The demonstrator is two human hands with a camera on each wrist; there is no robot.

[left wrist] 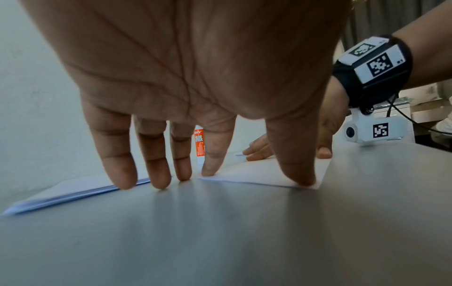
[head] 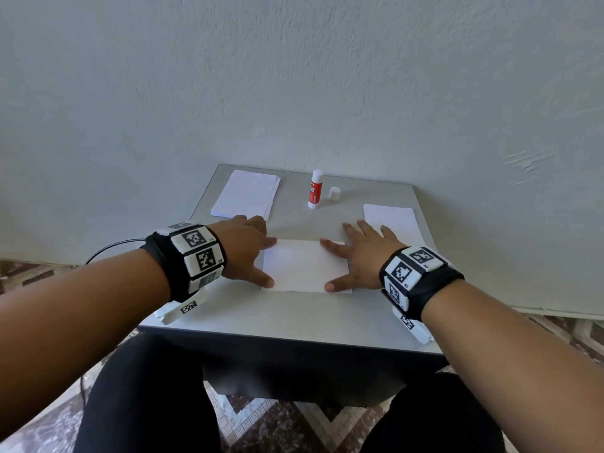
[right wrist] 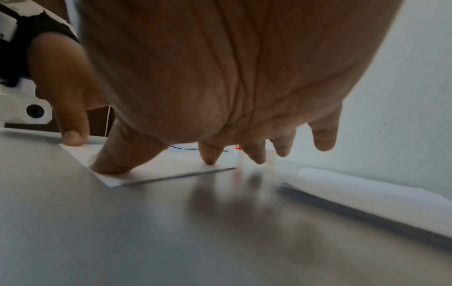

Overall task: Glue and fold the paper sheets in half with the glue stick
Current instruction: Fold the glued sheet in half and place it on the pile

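A white folded sheet (head: 304,266) lies flat in the middle of the grey table (head: 294,312). My left hand (head: 251,253) presses its left edge with straight thumb and index finger (left wrist: 297,174). My right hand (head: 356,256) presses the right edge the same way, thumb (right wrist: 110,168) flat on the near corner of the sheet (right wrist: 166,170). An uncapped red and white glue stick (head: 316,189) stands upright behind the sheet, with its white cap (head: 334,193) beside it. In the left wrist view the glue stick (left wrist: 198,143) shows between my fingers.
A stack of white sheets (head: 246,194) lies at the back left of the table, also in the left wrist view as a stack (left wrist: 73,193). Another pile of paper (head: 390,220) sits at the right, seen close as a pile (right wrist: 367,195). A wall rises behind the table.
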